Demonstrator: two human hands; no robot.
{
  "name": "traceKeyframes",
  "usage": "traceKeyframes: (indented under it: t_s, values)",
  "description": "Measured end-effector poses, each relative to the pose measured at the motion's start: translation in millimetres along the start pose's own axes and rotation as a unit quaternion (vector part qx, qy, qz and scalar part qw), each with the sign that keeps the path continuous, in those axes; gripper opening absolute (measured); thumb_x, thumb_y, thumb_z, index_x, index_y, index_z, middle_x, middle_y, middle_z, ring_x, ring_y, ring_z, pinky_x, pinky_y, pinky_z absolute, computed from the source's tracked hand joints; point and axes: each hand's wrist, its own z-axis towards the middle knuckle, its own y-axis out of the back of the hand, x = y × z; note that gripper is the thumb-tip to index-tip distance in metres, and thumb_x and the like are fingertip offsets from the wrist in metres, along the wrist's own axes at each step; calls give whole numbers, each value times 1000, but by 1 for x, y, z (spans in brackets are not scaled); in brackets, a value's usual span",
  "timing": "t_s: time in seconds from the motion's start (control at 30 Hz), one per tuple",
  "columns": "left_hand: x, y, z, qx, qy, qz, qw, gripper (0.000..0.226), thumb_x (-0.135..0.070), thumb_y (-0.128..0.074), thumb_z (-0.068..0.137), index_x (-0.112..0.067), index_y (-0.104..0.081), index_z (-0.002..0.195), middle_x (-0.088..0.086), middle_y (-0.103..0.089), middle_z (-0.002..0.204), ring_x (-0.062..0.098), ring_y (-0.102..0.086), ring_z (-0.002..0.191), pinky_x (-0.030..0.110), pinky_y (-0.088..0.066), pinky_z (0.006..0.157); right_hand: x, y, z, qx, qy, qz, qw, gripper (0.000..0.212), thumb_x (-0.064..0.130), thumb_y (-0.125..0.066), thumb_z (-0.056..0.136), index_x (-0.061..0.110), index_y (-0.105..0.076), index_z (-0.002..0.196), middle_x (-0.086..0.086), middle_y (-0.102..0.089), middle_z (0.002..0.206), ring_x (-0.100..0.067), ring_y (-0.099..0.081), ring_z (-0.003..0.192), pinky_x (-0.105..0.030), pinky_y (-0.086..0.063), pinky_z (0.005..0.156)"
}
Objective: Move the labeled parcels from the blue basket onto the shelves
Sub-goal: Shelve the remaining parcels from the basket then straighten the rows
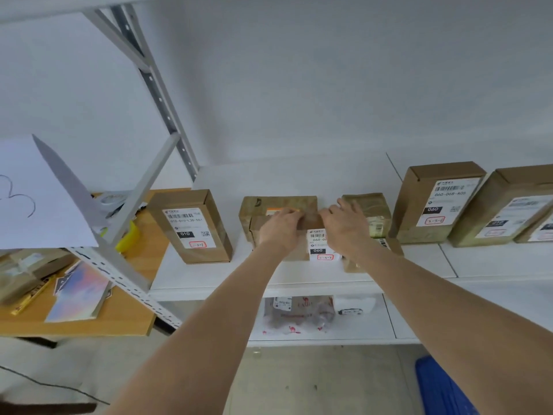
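Matt cardboard parcels [191,227], smooth white shelf [209,275], metal upright [161,98], wooden table [131,313], plastic basket [440,387]

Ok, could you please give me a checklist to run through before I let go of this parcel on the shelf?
1. Left hand and right hand both grip the 060 parcel at its top: ok.
2. Its label faces outward: ok.
3. Parcel fully set down on the shelf: cannot tell.
4. Gap to the 010 parcel on the left: ok.
5. Clearance from the taped parcel behind the right hand: cannot tell.
6. Parcels left in the blue basket: cannot tell, only a corner shows.
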Motion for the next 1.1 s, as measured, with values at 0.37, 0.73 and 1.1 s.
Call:
traceKeyframes:
  t_s: [0.37, 0.73, 1.1]
  values:
    - [35, 18, -17, 20, 29, -5, 999, 55, -2, -48, 87, -19, -41, 139, 1, -41, 140, 25, -45, 125, 38, -48, 95, 28, 1, 3, -2, 4, 13, 1000, 52, 17, -58, 86, 26, -41, 135, -3, -44, 135, -27, -36, 127, -40, -33, 104]
    - [32, 9, -12, -16, 21, -39, 999, 49, -1, -44, 87, -19, -51, 132, -2, -41, 140, 23, -47, 123, 37, -49, 92, 2, -2, 5, -4, -40, -13, 999, 48, 15, -54, 88, 25, -43, 133, -3, -50, 126, -24, -42, 121, -37, -34, 95]
    - [12, 3, -1, -21, 9, -1, 1000, 56, -9, -55, 86, -20, -41, 138, 2, -40, 138, 24, -40, 127, 38, -48, 91, -28, 8, -4, -79, -24, 116, 990, 49, 42, -45, 97, 19, -40, 140, -7, -46, 137, -27, -38, 128, -40, -36, 101]
